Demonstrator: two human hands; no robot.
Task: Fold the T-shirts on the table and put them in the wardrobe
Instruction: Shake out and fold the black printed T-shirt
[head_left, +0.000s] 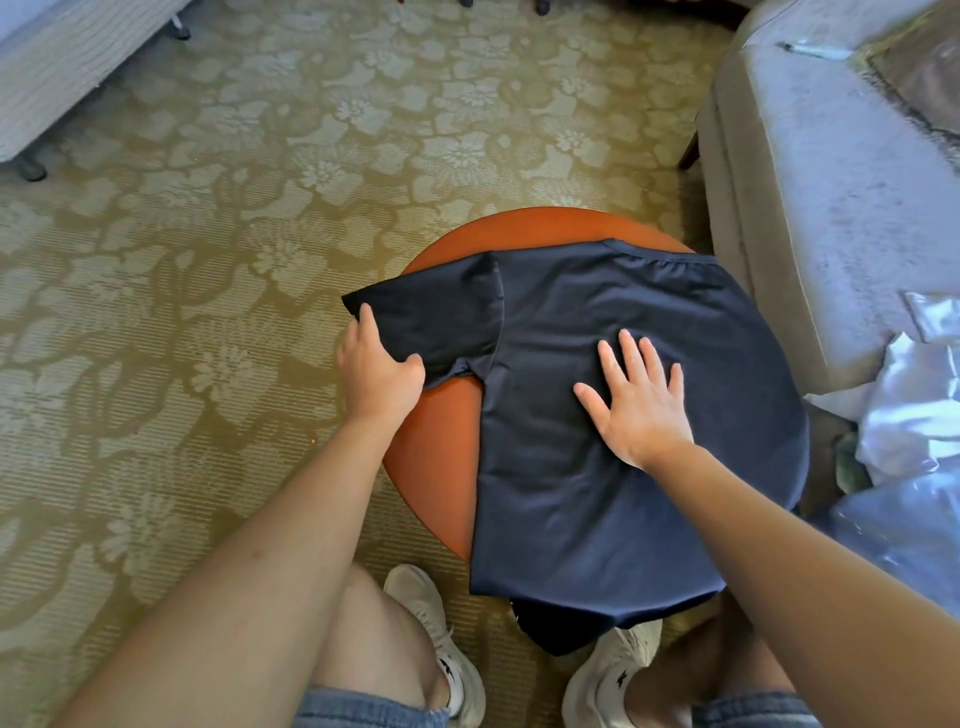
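A dark navy T-shirt (623, 467) lies spread flat over a round orange worktop (439, 467), collar at the far side and hem hanging over the near edge. The left hand (379, 374) grips the end of the sleeve (436, 317), fingers curled under the cloth and thumb on top. The right hand (639, 400) rests flat on the middle of the shirt, fingers straight and spread, holding nothing. A grey sofa (831, 208) stands just beside the worktop on the flowered carpet (182, 260)

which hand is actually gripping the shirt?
The left hand grips the sleeve of the T-shirt, fingers curled round the cloth. The right hand only lies flat on the shirt's body, fingers spread.
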